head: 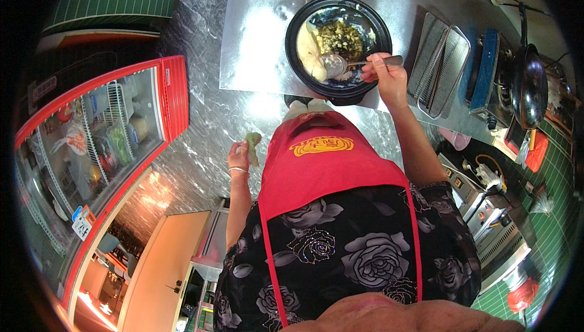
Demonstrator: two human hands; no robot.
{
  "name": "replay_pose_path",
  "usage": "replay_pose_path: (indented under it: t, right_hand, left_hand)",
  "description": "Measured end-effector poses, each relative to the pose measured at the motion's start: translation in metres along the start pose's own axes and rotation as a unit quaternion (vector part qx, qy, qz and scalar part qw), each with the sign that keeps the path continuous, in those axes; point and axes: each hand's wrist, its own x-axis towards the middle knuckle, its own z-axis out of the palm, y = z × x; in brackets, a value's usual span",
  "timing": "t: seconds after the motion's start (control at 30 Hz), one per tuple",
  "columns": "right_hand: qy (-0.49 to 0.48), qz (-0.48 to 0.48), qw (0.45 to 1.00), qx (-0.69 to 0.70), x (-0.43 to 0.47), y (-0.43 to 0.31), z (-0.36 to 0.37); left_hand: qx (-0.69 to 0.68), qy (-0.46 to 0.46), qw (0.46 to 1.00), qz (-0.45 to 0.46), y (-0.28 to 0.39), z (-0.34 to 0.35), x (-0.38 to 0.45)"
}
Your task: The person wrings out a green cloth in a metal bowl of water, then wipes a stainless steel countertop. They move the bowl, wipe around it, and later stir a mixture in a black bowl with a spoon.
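A black two-handled pot (293, 58) stands near the front edge of a stainless steel table (253, 40). Inside it, a pale, smooth mass (311, 51) lies along the left wall beside a chopped yellow-and-brown mixture (342, 40). My right hand (388, 75) grips a metal spoon (335, 65) by its handle, over the pot's right rim. The bowl of the spoon touches the pale mass and has some pale matter on it. Lower down, away from the table, my left hand (238, 156) holds a crumpled green cloth (252, 145) beside my red apron (328, 158).
Wire mesh baskets (443, 69) lie on the table at the right, next to a blue-sided appliance (485, 72). A black pan (529, 85) hangs beyond it. On the left stands a red-framed glass-door refrigerator (174, 97), with a wooden door (159, 263) below.
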Motion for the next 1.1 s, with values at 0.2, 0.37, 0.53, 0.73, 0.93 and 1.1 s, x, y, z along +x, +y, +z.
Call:
replay_pose_path:
  t: [0.2,0.37,0.53,0.73,0.93,1.1]
  right_hand:
    - [0.009,0.089,0.992,0.087,0.006,0.007,-0.009]
    - [-0.009,0.126,0.981,0.148,0.010,0.007,-0.017]
    - [-0.025,0.116,0.975,0.190,0.015,-0.003,-0.024]
    - [-0.030,0.052,0.985,0.162,0.016,-0.060,-0.038]
    - [-0.079,-0.082,0.983,0.143,0.012,-0.176,-0.058]
    - [-0.129,-0.159,0.965,0.166,-0.003,-0.254,-0.056]
  left_hand:
    - [0.021,0.003,1.000,0.012,-0.009,-0.001,0.006]
    - [0.004,-0.013,1.000,-0.027,-0.005,-0.001,0.006]
    - [0.025,-0.014,1.000,0.003,0.004,0.002,0.007]
    - [0.092,-0.023,0.995,-0.006,0.010,0.005,0.013]
    - [0.133,-0.026,0.991,-0.001,0.012,0.008,0.023]
    - [0.106,-0.014,0.994,0.033,0.009,0.014,0.027]
